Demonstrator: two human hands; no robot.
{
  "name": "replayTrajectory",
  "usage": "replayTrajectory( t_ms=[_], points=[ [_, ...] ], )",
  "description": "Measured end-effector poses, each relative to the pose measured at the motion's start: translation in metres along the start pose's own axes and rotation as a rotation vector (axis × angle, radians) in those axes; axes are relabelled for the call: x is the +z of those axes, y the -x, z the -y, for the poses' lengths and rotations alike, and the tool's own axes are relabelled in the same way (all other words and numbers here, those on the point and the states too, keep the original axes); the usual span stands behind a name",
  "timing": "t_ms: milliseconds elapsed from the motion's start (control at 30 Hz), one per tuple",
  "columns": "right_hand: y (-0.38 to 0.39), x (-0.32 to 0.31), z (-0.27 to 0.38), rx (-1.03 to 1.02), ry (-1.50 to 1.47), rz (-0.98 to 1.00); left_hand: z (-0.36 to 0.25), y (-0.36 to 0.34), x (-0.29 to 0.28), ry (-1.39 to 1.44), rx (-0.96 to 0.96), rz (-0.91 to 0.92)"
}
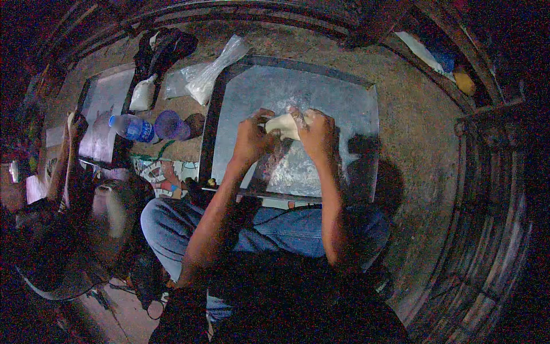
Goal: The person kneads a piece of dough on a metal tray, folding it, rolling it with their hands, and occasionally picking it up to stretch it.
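A piece of pale dough is held between my two hands above a metal tray dusted with white flour. My left hand grips the left end of the dough, fingers curled round it. My right hand has its fingers closed on the right end. Both forearms come up from below, over my crossed legs in jeans. A small yellowish lump lies at the tray's lower left edge.
Left of the tray are a plastic bottle, purple cups, bags of white powder, dark cloth and a second tray. A co-worker's hands are at far left. Wooden beams and a yellow object line the right.
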State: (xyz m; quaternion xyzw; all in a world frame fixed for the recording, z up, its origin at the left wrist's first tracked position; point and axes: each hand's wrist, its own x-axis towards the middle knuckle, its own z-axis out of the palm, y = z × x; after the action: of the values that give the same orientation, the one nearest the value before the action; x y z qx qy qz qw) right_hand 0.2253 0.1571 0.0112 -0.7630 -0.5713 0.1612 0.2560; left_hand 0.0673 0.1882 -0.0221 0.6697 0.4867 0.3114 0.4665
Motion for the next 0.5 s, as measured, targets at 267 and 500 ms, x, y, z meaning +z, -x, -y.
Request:
replayTrajectory(
  t_ms=[267,500],
  points=[
    [-0.006,-0.022,-0.015,0.072,-0.593,0.442,0.015,-0.003,-0.025,-0.105,0.365,-0.225],
    [-0.022,0.027,-0.055,-0.306,-0.921,0.396,0.002,0.001,-0.007,0.053,0.388,-0.160]
  ],
)
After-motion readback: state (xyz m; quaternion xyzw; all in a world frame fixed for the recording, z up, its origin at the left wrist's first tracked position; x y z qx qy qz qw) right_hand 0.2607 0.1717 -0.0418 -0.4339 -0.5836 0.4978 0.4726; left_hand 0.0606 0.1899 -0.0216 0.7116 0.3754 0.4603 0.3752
